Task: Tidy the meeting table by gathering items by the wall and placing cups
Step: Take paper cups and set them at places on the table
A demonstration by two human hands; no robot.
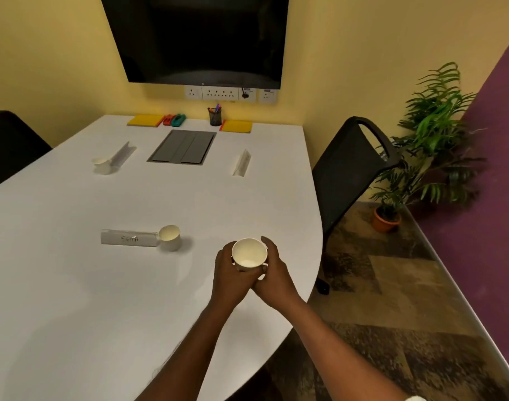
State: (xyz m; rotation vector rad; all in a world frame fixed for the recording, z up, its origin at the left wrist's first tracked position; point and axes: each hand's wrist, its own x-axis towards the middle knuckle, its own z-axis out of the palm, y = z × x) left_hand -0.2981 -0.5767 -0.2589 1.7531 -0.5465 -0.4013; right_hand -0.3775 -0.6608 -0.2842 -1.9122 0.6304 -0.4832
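Well short of the far cupless name card (241, 163), by the table (73, 285) edge, left hand (231, 274) and right hand (276, 274) both wrap one upright paper cup (249, 254). Cup placing seems in hand; next it likely needs carrying forward and setting down beside that card.

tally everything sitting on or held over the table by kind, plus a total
paper cup: 3
name card: 3
yellow notepad: 2
pen holder: 1
red item: 1
green item: 1
total: 11
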